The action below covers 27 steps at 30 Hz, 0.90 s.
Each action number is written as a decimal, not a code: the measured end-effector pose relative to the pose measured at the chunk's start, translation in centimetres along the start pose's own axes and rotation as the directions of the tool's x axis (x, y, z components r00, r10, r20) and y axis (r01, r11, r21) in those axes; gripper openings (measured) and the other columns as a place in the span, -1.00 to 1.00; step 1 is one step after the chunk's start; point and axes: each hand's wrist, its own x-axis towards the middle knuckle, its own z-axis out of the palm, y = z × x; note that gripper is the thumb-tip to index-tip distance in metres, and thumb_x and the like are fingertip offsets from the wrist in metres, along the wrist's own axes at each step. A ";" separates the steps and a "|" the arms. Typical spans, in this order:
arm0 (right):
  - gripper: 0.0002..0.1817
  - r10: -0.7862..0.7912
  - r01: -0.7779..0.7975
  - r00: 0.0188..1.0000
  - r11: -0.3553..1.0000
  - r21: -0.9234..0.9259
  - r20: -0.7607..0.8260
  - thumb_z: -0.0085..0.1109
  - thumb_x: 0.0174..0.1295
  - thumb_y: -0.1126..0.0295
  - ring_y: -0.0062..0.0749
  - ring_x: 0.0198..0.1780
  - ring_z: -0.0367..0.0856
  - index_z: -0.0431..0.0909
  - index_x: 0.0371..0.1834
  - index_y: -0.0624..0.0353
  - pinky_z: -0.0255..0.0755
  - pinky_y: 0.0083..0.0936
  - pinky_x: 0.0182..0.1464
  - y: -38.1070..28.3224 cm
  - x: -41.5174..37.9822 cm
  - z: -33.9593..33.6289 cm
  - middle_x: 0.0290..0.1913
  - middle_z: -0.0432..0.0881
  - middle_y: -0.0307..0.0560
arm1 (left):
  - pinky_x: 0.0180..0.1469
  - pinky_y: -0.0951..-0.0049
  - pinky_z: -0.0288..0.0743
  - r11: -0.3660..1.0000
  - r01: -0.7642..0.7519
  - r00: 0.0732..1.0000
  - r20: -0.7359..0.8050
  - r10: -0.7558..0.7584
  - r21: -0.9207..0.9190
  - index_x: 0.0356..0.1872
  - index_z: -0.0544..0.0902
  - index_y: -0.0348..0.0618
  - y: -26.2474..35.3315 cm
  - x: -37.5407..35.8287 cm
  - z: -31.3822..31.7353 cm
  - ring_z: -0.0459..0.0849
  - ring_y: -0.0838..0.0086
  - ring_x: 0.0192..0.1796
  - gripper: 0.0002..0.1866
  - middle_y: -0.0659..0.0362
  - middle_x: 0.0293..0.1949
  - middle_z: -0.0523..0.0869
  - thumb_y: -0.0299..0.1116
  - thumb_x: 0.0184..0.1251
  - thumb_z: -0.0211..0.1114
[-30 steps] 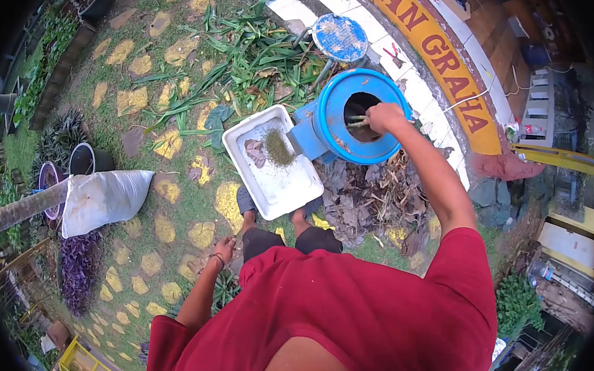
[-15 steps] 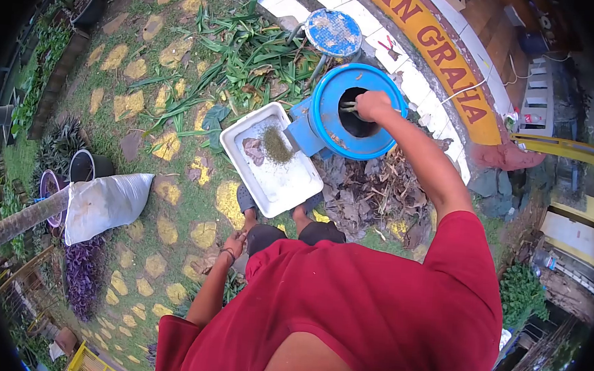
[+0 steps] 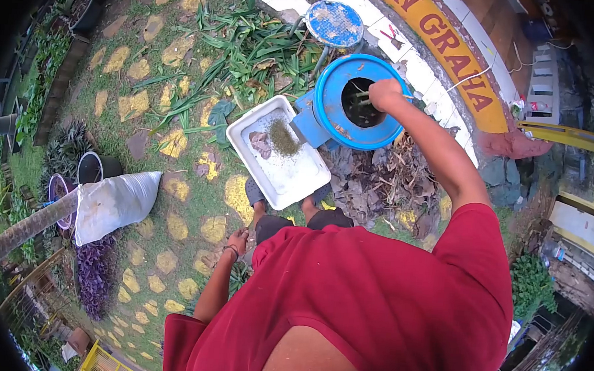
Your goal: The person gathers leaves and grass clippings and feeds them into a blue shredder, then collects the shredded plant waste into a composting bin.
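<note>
My right hand (image 3: 386, 95) is closed around a thin pale stick (image 3: 363, 102), above the round opening of a blue shredder-like machine (image 3: 326, 108). One end of the stick points down into the dark hole, where some plant pieces show. A blue chute (image 3: 310, 121) leads from the machine's side to a white tray (image 3: 243, 144). In the tray lie a small heap of shredded green bits (image 3: 284, 138) and a dry brown leaf (image 3: 260, 144). My left hand (image 3: 237, 240) hangs low beside my leg, its fingers loosely curled with nothing visible in them.
Long cut green leaves (image 3: 251, 51) lie behind the tray. A blue-topped stool (image 3: 334, 24) stands past the machine. Dry leaves (image 3: 393, 185) are piled at its near right. A white sack (image 3: 118, 204) and pots (image 3: 98, 167) are at left; a tiled curb (image 3: 422, 73) curves behind.
My right hand has risen slightly from the opening, and more of the stick shows. My left hand has shifted a little, its fingers now more curled. The whole view has shifted slightly.
</note>
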 end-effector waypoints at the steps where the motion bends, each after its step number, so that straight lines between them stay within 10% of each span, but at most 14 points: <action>1: -0.81 0.049 -0.048 0.989 0.999 0.013 -0.140 0.15 0.16 0.36 -0.27 -0.19 0.77 0.77 -0.29 0.03 0.61 -0.32 -0.24 0.4 0.1 -0.3 -0.27 0.78 -0.12 | -0.10 0.43 0.53 0.998 -0.003 1.000 -0.006 0.003 0.062 0.19 0.56 -0.26 -0.1 0.0 -0.4 0.67 0.46 -0.20 -0.56 0.11 -0.13 0.73 -0.14 0.48 0.14; 6: -0.87 0.106 -0.099 0.994 0.958 -0.269 0.009 0.24 0.10 0.35 -0.45 -0.31 0.72 0.77 -0.33 0.02 0.46 -0.49 -0.43 -2.0 2.1 3.0 -0.37 0.72 -0.34 | -0.09 0.42 0.53 0.996 0.022 1.000 -0.023 -0.020 0.089 0.19 0.56 -0.26 2.3 -0.2 -1.2 0.68 0.43 -0.18 -0.54 0.08 -0.09 0.74 -0.12 0.47 0.16; 8: -0.87 0.196 -0.005 0.904 0.893 -0.450 0.380 0.25 0.09 0.35 -0.52 -0.32 0.70 0.76 -0.33 -0.16 0.34 -0.57 -0.53 -2.2 5.4 6.7 -0.36 0.69 -0.41 | 0.03 0.41 0.52 0.996 -0.016 0.999 0.034 0.013 0.093 0.26 0.49 -0.28 3.8 -0.4 -1.3 0.64 0.41 0.02 -0.51 0.07 0.07 0.67 -0.11 0.51 0.12; 9: -0.73 0.062 0.103 0.873 0.946 -0.306 0.485 0.29 0.05 0.35 -0.40 -0.17 0.73 0.77 -0.14 0.04 0.52 -0.42 -0.29 -1.7 5.7 6.9 -0.15 0.74 -0.28 | 0.02 0.42 0.52 0.998 0.016 0.999 0.028 -0.018 0.067 0.27 0.48 -0.28 4.7 -0.9 -1.1 0.66 0.39 -0.01 -0.50 0.07 0.08 0.66 -0.12 0.51 0.12; 12: -0.72 -0.032 0.023 0.955 0.999 0.031 0.295 0.24 0.07 0.38 -0.24 -0.07 0.74 0.75 -0.13 0.09 0.59 -0.29 -0.16 -0.6 1.5 -0.5 -0.09 0.76 -0.15 | 0.00 0.41 0.53 0.998 -0.014 0.999 0.051 0.011 0.065 0.28 0.46 -0.27 2.7 0.2 -0.8 0.67 0.39 -0.05 -0.50 0.07 0.08 0.66 -0.13 0.50 0.12; 21: -0.70 0.112 -0.116 0.950 0.993 -0.005 0.291 0.23 0.12 0.35 -0.19 -0.01 0.72 0.74 -0.06 0.03 0.58 -0.22 -0.07 7.3 -6.3 -4.5 -0.02 0.74 -0.15 | 0.18 0.33 0.47 0.989 -0.021 1.000 0.019 0.019 0.144 0.15 0.58 -0.26 0.7 0.1 -1.0 0.66 0.19 0.12 -0.57 -0.09 0.05 0.69 -0.14 0.44 0.17; 23: -0.71 0.121 -0.149 0.960 0.984 0.096 0.253 0.23 0.16 0.28 -0.12 -0.01 0.71 0.73 -0.06 0.06 0.56 -0.20 -0.05 8.0 -10.7 -6.1 -0.02 0.73 -0.07 | -0.28 0.54 0.46 0.971 -0.131 0.991 0.044 0.125 0.199 0.20 0.51 -0.22 -1.5 1.4 -1.7 0.54 0.60 -0.34 -0.59 0.22 -0.22 0.67 -0.17 0.50 0.14; 27: -0.62 0.137 -0.182 0.950 0.973 0.144 0.281 0.19 0.28 0.05 -0.03 -0.06 0.68 0.71 -0.07 0.12 0.51 -0.16 -0.03 11.6 -15.7 -5.5 -0.11 0.72 0.08 | -0.28 0.52 0.47 0.968 -0.113 0.993 0.068 0.100 0.225 0.22 0.49 -0.23 -0.5 1.5 -2.6 0.54 0.59 -0.34 -0.56 0.22 -0.22 0.67 -0.15 0.50 0.13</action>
